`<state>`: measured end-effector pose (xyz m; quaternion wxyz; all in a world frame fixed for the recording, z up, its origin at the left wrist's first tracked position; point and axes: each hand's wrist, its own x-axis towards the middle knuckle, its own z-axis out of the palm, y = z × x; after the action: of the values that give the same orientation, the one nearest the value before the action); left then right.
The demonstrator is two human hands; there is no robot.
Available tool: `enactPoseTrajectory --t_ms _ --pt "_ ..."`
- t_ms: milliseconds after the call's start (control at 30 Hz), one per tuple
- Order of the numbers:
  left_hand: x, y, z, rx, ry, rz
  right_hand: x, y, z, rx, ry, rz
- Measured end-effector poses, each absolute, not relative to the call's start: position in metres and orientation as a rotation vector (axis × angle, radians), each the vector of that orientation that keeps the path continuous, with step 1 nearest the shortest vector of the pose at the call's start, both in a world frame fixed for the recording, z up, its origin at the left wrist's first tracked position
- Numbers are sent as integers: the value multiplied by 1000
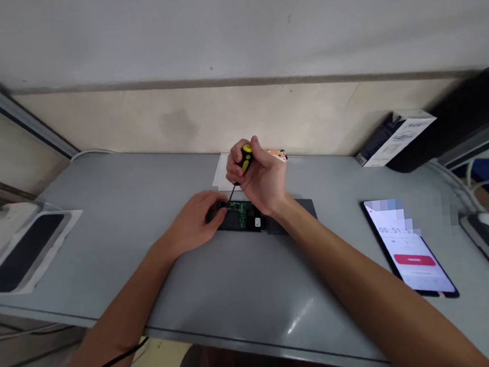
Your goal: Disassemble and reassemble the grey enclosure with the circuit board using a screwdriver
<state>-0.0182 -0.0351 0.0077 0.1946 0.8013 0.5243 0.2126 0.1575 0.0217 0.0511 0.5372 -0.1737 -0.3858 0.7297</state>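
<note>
A black device (254, 224) with a green circuit board (241, 209) exposed lies on the grey table. My left hand (198, 219) grips its left end, thumb in front and fingers behind. Wrapped in my right hand (265, 176) is a screwdriver (246, 161) with a black and yellow handle. Its thin shaft slants down to the device's upper left part, near my left fingertips; the tip itself is too small to make out. A dark flat panel (305, 209) lies at the device's right, partly behind my right wrist.
White paper (221, 173) and an orange-and-white figure (278, 155) lie behind my right hand. To the right are a lit phone (408, 249), a white-and-dark box (394, 138) and a black cylinder (448, 120). A dark slab on a white sheet (73, 224) lies far left. A wall closes off the back.
</note>
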Motion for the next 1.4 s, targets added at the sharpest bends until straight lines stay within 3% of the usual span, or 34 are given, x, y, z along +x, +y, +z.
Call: enactPoseTrajectory --t_ms 1400 --pt "-21 -33 -2 2337 1449 624 156 22 51 -415 -936 1669"
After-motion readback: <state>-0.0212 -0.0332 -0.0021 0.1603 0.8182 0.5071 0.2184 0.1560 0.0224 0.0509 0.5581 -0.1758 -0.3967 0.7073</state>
